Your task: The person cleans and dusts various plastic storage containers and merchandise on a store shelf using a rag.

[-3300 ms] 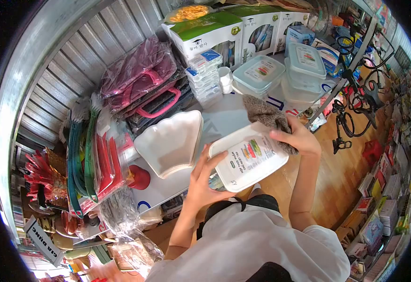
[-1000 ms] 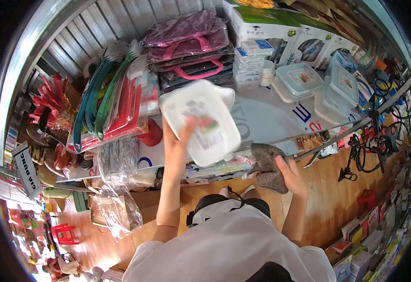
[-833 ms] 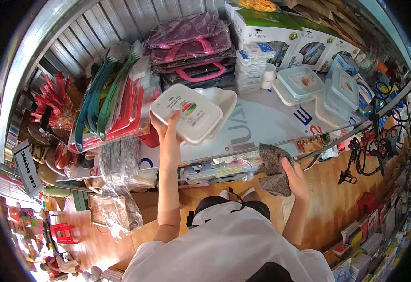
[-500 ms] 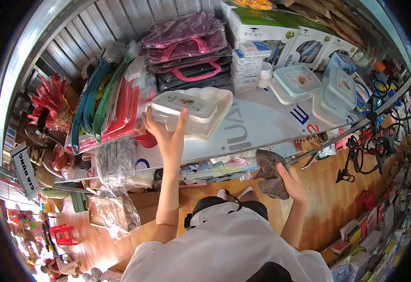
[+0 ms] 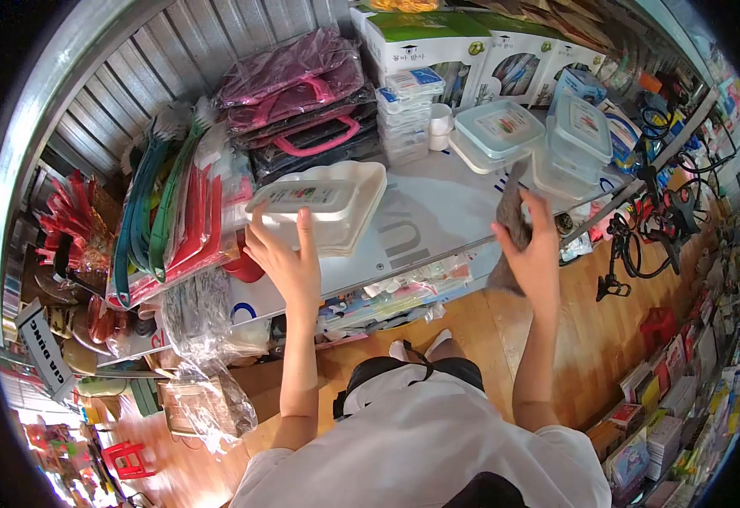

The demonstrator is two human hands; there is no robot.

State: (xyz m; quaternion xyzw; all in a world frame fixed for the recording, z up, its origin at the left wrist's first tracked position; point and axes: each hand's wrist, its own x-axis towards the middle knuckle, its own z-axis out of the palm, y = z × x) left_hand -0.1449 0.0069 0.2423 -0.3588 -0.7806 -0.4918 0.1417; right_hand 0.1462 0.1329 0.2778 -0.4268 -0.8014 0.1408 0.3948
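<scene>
A clear food box with a white lid (image 5: 306,196) rests on a stack of white scalloped trays (image 5: 368,193) on the shelf. At the near side of that box is my left hand (image 5: 283,258), thumb and fingers apart, the fingertips at its edge. My right hand (image 5: 529,254) holds a grey-brown cloth (image 5: 509,222) between thumb and fingers, over the shelf's front edge. Just beyond the cloth stand food boxes with pale blue lids (image 5: 499,127) and a taller pile of similar boxes (image 5: 581,127).
Wrapped pink and black bags (image 5: 302,102), small clear boxes (image 5: 408,118) and green-white cartons (image 5: 425,51) line the back. Hangers and red packets (image 5: 200,212) fill the left. Black cables (image 5: 632,254) hang at the right. The shelf's metal edge (image 5: 420,258) crosses in front.
My right hand has risen with the cloth from below the shelf to its front edge near the blue-lidded boxes. My left hand's fingers have loosened at the white-lidded box. The view has shifted slightly.
</scene>
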